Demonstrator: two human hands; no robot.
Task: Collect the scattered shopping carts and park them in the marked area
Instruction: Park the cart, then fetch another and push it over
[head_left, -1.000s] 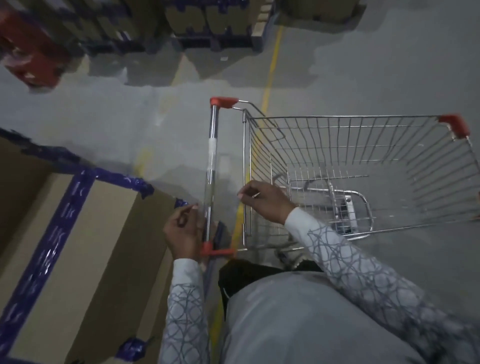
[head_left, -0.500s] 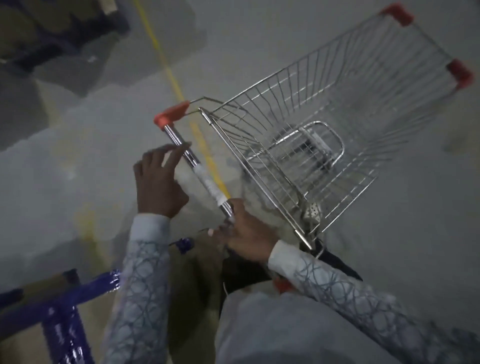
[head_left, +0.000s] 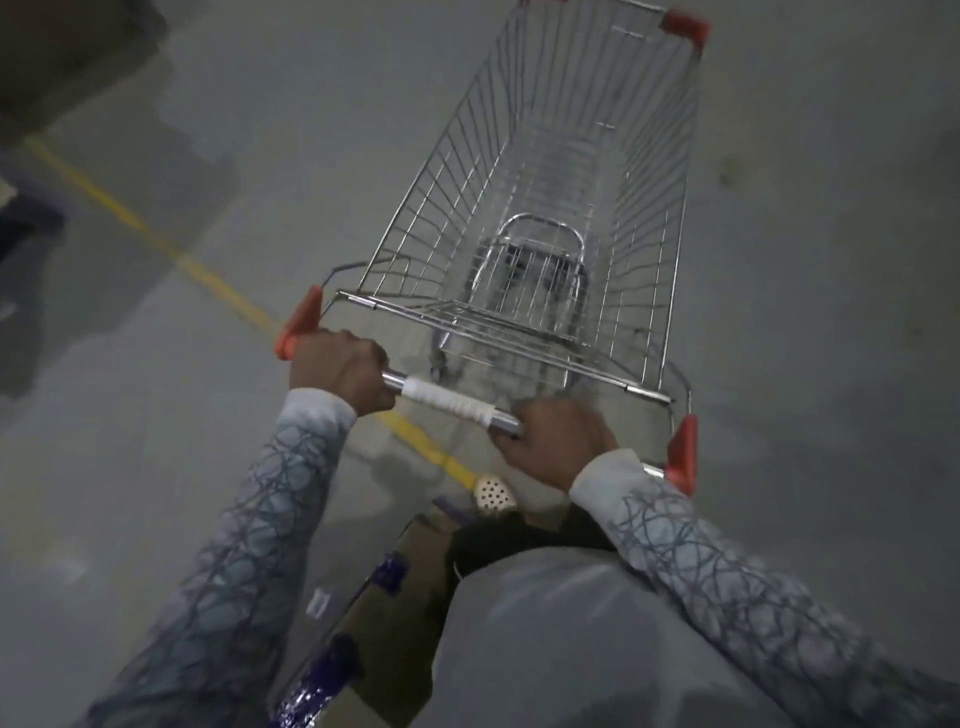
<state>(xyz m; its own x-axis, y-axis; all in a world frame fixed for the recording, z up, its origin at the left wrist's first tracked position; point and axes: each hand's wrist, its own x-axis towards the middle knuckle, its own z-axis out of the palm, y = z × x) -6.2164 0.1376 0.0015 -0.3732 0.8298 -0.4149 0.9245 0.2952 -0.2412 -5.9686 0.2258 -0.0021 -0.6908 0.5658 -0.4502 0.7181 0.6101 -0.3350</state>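
A silver wire shopping cart (head_left: 649, 218) with red corner caps stands straight in front of me, its empty basket pointing away. Its chrome handle bar (head_left: 447, 401) has a white wrapped middle and red end pieces. My left hand (head_left: 340, 371) is closed around the bar near its left red end. My right hand (head_left: 558, 441) grips the bar further right, close to the right red end. Both sleeves carry a grey web pattern.
A yellow floor line (head_left: 208, 275) runs diagonally from upper left under the cart handle. A cardboard box with purple tape (head_left: 363, 613) lies by my legs at the bottom. Dark stacked goods (head_left: 62, 47) fill the upper left corner. Grey concrete floor spreads to the right.
The cart has swung round from sideways to pointing straight ahead. Both hands moved onto the handle bar and closed around it. The boxes on my left dropped out of sight behind me.
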